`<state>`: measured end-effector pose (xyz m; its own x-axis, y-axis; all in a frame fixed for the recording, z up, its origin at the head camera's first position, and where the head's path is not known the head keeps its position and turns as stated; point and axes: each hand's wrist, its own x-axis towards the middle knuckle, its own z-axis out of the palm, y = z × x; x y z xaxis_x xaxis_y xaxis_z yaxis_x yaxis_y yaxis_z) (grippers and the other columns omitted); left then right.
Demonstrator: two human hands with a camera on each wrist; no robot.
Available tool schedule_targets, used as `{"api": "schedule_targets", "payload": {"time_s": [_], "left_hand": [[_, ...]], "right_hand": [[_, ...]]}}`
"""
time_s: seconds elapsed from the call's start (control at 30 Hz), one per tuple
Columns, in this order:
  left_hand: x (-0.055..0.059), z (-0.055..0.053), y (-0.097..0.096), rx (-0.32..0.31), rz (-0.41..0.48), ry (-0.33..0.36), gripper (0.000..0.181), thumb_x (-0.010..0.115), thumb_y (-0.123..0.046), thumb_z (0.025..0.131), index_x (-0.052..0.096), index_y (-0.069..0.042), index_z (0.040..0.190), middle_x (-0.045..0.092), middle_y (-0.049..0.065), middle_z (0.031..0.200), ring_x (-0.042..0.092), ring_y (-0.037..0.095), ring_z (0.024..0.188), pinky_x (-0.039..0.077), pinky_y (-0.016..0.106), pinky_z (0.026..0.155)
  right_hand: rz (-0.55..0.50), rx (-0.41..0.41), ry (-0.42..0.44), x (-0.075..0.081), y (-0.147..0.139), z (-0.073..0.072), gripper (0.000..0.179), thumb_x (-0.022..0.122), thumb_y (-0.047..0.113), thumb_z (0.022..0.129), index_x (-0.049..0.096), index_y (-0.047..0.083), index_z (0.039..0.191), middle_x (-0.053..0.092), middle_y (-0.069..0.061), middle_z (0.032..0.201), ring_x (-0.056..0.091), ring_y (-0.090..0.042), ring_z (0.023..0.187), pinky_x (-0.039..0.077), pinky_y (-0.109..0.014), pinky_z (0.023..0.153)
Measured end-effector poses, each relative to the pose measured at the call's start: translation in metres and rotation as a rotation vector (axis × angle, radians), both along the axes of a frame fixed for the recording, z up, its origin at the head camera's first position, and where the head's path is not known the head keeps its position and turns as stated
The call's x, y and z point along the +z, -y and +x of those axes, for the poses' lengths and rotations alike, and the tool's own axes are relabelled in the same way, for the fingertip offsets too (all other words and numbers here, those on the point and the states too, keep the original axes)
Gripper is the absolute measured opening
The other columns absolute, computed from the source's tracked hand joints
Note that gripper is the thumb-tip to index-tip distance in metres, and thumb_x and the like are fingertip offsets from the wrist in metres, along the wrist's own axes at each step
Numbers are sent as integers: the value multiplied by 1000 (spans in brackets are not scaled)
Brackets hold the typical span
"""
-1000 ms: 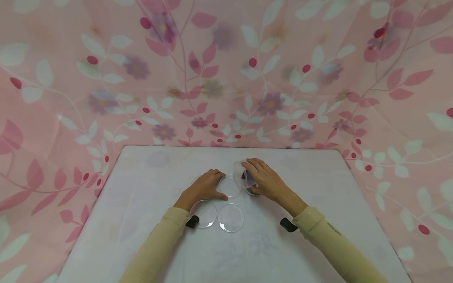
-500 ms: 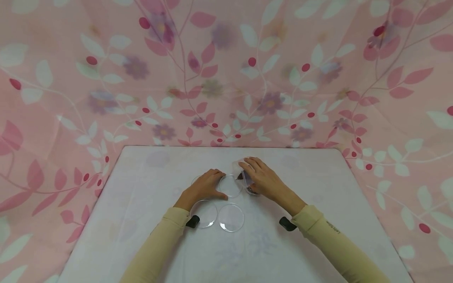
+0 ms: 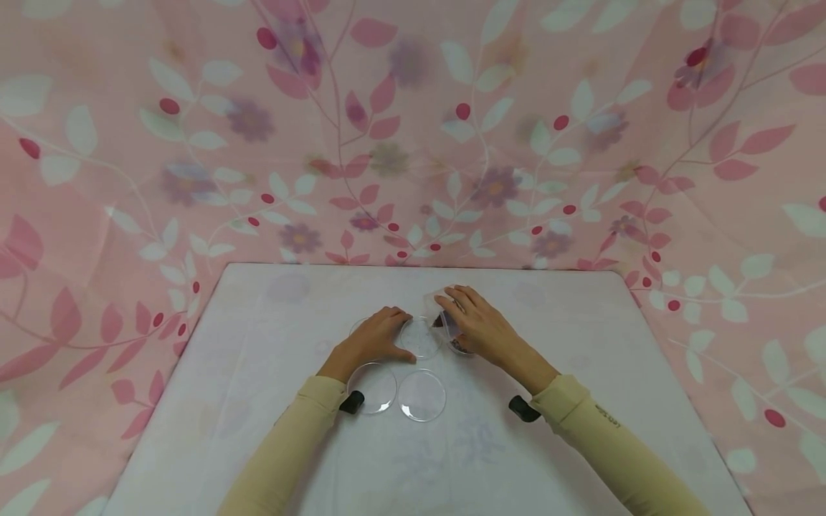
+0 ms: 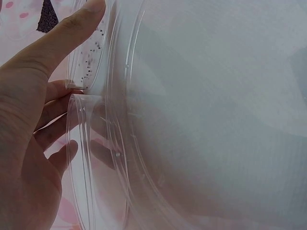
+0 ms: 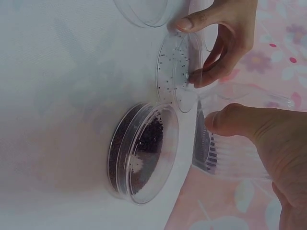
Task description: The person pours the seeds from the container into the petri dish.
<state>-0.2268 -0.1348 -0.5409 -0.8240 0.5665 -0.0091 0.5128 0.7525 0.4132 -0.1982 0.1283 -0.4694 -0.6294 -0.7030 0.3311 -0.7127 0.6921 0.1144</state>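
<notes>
My right hand [image 3: 479, 326] grips a clear plastic box [image 5: 244, 165], tilted to the left, with dark grains [image 5: 204, 139] gathered at its lower end. Just left of it a clear petri dish [image 5: 168, 67] lies on the table, dotted with scattered dark specks. My left hand [image 3: 374, 337] holds this dish by its rim, thumb at the near side and fingers at the far side. A second petri dish [image 5: 139, 165], filled with dark grains, stands below my right hand and is mostly hidden in the head view.
Two clear petri dishes [image 3: 372, 388], [image 3: 422, 395] lie nearer on the white table [image 3: 555, 459]. Another dish [image 3: 355, 327] is partly hidden behind my left hand. A floral pink cloth [image 3: 413, 143] hangs behind and beside the table.
My right hand has shifted the box slightly left over the dish edge, and its dark grains show farther left. Specks now show faintly in the dish. My left hand has stayed in place.
</notes>
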Motion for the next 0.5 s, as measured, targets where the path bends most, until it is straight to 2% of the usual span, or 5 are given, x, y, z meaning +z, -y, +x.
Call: {"api": "schedule_targets", "payload": {"time_s": [0.5], "left_hand": [[0, 0, -1, 12, -6, 9, 91, 80, -65, 65, 56, -14, 137, 58, 1, 134, 53, 19, 124, 47, 39, 107]], "right_hand": [[4, 18, -33, 1, -1, 1, 90, 90, 14, 65, 46, 8, 143, 51, -16, 141, 48, -34, 132, 43, -44, 111]]}}
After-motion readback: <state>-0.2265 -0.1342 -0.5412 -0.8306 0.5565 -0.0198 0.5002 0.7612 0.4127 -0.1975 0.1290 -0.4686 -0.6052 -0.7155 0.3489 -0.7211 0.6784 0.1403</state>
